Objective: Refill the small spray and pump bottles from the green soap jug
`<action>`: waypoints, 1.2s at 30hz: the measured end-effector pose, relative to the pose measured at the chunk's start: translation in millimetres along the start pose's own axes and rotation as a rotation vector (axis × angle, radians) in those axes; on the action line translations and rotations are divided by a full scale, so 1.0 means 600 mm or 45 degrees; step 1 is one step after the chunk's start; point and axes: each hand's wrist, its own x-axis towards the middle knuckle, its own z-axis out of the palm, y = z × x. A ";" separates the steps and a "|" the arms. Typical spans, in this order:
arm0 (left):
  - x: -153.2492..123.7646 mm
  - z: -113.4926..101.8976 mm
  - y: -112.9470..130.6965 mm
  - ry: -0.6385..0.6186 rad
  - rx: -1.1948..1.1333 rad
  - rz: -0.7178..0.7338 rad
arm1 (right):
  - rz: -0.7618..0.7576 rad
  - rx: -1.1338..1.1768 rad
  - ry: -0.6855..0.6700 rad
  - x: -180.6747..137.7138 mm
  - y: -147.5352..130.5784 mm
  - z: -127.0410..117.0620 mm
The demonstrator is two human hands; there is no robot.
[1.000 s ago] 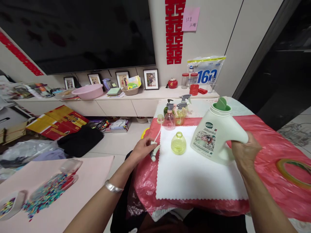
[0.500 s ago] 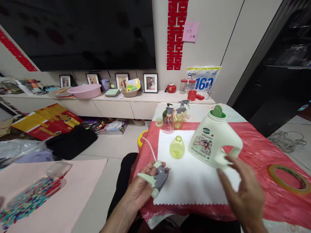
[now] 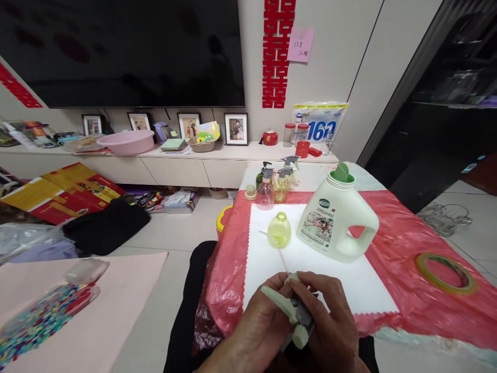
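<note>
Both hands are together low in front of me, closed on one grey and pale green spray nozzle (image 3: 302, 317). My left hand (image 3: 259, 322) grips it from the left, and my right hand (image 3: 330, 311) wraps it from the right, fingers at its collar. From the collar a thin clear tube points away, toward the yellow-green bottle (image 3: 279, 231), which stands uncapped with some liquid in it. Whether the tube passes in front of or behind that bottle is hard to tell. A large pale green jug (image 3: 336, 220) with a green cap in its mouth stands to its right.
A white cloth (image 3: 272, 290) lies over the red table cover (image 3: 225, 280). Pump and spray bottles (image 3: 265, 192) group at the back, beside a small pale cap (image 3: 250, 192). A tape roll (image 3: 421, 267) lies at right. Left is a pink surface (image 3: 132, 290) with colourful beads.
My right hand has left the jug's side and come over to the spray nozzle. My left hand has brought the nozzle right and turned its tube forward. The view has shifted slightly.
</note>
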 end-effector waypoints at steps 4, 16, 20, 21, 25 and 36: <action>0.014 -0.004 0.014 -0.012 0.404 0.012 | 0.188 0.031 0.033 -0.016 0.018 -0.030; 0.198 -0.030 0.155 0.253 1.648 1.044 | 1.125 0.035 0.723 -0.037 0.032 -0.100; 0.232 -0.034 0.153 0.166 1.655 0.995 | 1.292 0.009 0.734 -0.056 0.044 -0.107; 0.236 -0.037 0.152 0.152 1.623 0.989 | 1.322 0.013 0.757 -0.061 0.046 -0.107; 0.245 -0.048 0.149 0.105 1.404 0.952 | 1.340 0.130 0.786 -0.069 0.053 -0.106; 0.202 -0.055 0.156 0.067 1.138 0.838 | 1.284 0.194 0.628 -0.042 0.058 -0.107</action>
